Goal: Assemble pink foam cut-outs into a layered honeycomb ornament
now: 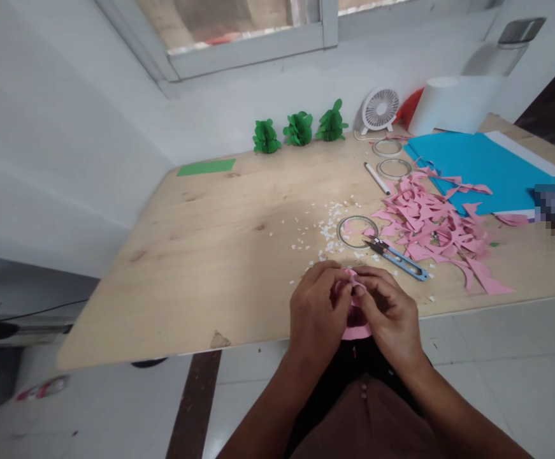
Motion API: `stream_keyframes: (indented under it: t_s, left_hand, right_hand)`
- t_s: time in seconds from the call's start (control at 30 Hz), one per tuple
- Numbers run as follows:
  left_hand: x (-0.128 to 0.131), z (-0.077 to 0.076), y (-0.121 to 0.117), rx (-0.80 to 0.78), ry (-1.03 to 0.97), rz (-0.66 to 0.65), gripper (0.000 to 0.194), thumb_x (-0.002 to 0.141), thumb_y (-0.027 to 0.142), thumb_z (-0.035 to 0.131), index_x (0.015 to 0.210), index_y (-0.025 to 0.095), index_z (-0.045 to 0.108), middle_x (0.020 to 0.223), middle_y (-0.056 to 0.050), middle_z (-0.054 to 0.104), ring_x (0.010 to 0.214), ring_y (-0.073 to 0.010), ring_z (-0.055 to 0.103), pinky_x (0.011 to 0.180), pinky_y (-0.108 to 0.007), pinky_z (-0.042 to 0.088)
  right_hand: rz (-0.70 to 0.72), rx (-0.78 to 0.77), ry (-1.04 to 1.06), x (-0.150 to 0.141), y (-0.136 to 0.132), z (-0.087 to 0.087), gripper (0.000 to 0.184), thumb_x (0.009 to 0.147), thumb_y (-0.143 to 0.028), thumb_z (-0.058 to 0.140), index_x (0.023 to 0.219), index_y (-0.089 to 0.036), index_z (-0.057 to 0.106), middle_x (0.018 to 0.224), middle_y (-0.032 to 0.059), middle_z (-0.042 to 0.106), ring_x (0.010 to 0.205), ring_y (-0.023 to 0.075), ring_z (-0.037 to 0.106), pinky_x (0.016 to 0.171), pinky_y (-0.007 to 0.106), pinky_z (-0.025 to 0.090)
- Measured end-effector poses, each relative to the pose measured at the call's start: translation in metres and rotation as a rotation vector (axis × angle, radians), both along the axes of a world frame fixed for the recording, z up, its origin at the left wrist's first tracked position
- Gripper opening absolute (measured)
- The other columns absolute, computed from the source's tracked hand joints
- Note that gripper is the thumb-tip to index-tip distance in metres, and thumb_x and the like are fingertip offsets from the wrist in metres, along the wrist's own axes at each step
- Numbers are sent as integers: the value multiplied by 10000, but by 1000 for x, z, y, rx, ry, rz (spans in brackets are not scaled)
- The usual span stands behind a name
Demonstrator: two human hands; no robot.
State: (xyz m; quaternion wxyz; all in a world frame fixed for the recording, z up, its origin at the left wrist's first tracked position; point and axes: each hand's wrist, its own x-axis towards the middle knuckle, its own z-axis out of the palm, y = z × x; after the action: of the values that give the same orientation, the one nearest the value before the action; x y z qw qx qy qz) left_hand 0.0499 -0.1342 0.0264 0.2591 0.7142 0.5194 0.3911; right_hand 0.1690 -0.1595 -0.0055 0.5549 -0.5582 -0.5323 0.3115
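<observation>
Both of my hands are at the table's front edge, pinching a pink paper piece between them. My left hand grips its left side with thumb and fingers closed. On the other side my right hand pinches it near the top, thumb close to the left thumb. Fingers cover much of the paper, so its full shape is hidden. Just beyond the right hand lie blue-handled thread snips, their dark tips beside a ring of tape. Small white paper bits are scattered around the ring.
Pink paper scraps are heaped at the right, by blue sheets. A white marker and two more rings lie behind. Along the wall stand green paper figures and a small fan. A green strip lies left.
</observation>
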Motion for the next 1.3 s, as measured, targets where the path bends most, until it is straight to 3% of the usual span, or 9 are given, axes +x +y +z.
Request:
stream_keyframes:
  t_s: [0.13,0.33,0.7,1.3]
  left_hand:
    - [1,2,1,-43,-44,-12,145,760,50,592,761,183,650,937,-33,662,912,-170,630,837,-325,496]
    - [1,3,1,-62,-51,3,160,771,75,588,856,184,668,983,-60,671,977,-196,617,881,-367,487]
    - [0,4,3,-111,-72,-9,146,742,56,599,756,189,656,982,-52,674,991,-193,629,907,-381,488]
    - [0,3,-1,8,-1,32,160,773,75,603,850,196,674,1002,-59,678,1006,-200,613,903,-397,491]
  right_hand:
    - [-3,18,18,-1,0,0,126,856,-220,572,869,-230,697,1011,70,635,1002,228,593,898,406,458]
    - [-11,27,24,-1,-1,1,126,860,-219,570,865,-223,695,1007,76,637,989,222,596,877,399,464]
    - [11,18,18,-1,0,-1,121,857,-220,566,863,-224,686,1022,80,636,1014,233,587,911,440,456]
    - [-1,28,35,-1,-1,-4,145,859,-244,570,908,-234,707,1045,84,643,1030,241,590,915,443,466]
